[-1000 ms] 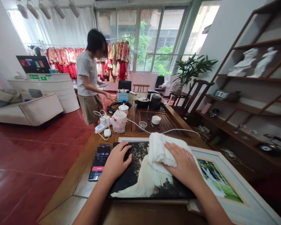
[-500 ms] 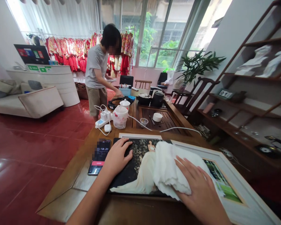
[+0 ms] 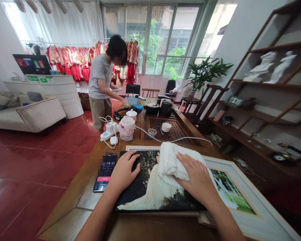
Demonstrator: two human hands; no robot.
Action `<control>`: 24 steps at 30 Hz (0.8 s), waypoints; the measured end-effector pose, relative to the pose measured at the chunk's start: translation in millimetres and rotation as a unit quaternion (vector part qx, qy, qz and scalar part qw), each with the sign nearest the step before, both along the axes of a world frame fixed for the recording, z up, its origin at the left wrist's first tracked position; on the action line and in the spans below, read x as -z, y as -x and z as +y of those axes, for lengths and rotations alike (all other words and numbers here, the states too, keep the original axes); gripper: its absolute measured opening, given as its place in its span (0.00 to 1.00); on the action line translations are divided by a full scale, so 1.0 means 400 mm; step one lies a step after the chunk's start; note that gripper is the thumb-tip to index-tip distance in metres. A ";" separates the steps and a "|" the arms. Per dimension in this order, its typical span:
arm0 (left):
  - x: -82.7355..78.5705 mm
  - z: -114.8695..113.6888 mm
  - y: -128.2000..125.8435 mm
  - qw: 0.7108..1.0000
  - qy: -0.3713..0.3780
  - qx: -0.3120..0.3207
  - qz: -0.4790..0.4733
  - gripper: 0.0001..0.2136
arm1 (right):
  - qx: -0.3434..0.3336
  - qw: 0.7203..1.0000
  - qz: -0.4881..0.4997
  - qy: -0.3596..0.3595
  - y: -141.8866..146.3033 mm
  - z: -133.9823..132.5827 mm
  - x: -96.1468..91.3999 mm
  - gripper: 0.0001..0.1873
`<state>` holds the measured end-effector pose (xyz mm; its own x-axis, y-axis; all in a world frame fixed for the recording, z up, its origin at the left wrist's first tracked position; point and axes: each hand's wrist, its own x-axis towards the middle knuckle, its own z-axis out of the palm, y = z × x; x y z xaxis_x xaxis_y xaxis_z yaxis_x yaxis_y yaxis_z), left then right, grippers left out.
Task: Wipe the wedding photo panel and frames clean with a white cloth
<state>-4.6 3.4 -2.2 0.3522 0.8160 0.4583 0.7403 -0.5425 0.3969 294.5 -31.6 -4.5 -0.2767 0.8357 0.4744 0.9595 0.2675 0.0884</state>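
Note:
A dark photo panel point(image 3: 150, 190) showing a figure in a long pale dress lies across the near side of the wooden table. My left hand point(image 3: 125, 170) rests on its left edge, fingers stretched out and apart, holding nothing. Under my right hand point(image 3: 198, 180) is a bunched white cloth point(image 3: 169, 164), pressed against the panel's upper right part. My right fingers lie over the cloth with the thumb along its near edge. The cloth hides the upper part of the pictured figure. Partly beneath the panel, a white-framed picture point(image 3: 262, 197) reaches out to the right.
A phone point(image 3: 105, 172) lies left of the panel. Beyond are a power strip point(image 3: 109, 130), a bagged white container point(image 3: 126, 128), a white cable point(image 3: 188, 137), a small white cup point(image 3: 166, 127) and a dark kettle point(image 3: 166, 107). Another person point(image 3: 102, 80) stands at the table's far left.
My right hand has slid the cloth away from me and slightly left over the panel, uncovering its lower right part and covering the figure's upper part. My left hand stays on the left edge.

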 end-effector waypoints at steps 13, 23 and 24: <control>0.010 0.007 0.007 1.000 0.013 -0.006 -0.011 0.14 | -0.014 0.999 -0.026 -0.014 0.031 -0.154 0.022 0.35; 0.012 0.004 0.012 1.000 0.002 0.010 -0.014 0.15 | -0.023 1.000 -0.012 0.015 0.059 -0.048 -0.004 0.32; 0.011 0.003 0.011 1.000 0.001 0.011 -0.014 0.15 | -0.024 1.000 -0.008 0.016 0.065 -0.032 -0.008 0.32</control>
